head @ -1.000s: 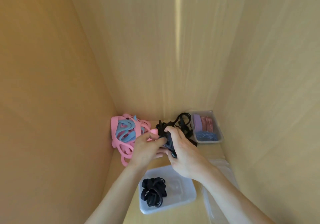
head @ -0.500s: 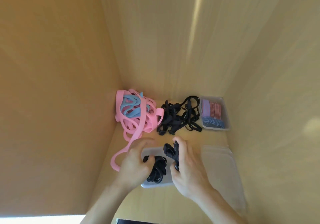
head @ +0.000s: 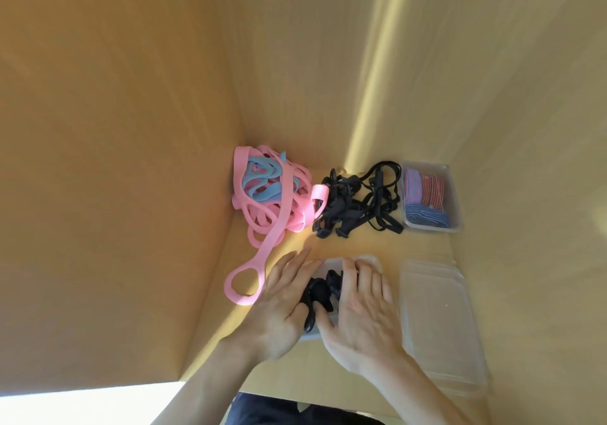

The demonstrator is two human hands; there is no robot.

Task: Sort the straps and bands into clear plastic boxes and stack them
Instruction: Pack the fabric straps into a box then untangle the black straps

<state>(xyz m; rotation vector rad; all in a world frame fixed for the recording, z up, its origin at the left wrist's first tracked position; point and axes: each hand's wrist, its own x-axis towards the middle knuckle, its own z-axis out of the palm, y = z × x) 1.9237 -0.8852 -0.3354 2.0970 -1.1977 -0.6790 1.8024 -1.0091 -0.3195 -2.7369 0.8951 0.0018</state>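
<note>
Both hands have come down flat: left hand (head: pixel 285 306) and right hand (head: pixel 364 309), fingers straight, press black straps (head: pixel 320 293) into the clear box (head: pixel 331 262) at lower centre. Above lie pink bands (head: pixel 279 207), loose black straps (head: pixel 354 204), a filled box (head: pixel 456 207); lids (head: pixel 440 326) right. No writing readable.

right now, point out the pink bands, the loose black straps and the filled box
pink bands (head: pixel 282 201), head view, middle of the tangle
black straps (head: pixel 348 207), head view, centre of the pile
filled box (head: pixel 455 191), head view, right wall

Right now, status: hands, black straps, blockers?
Both hands, left and right, pressing black straps into clear box. Loose black pile unsorted. Nothing blocking.
</note>
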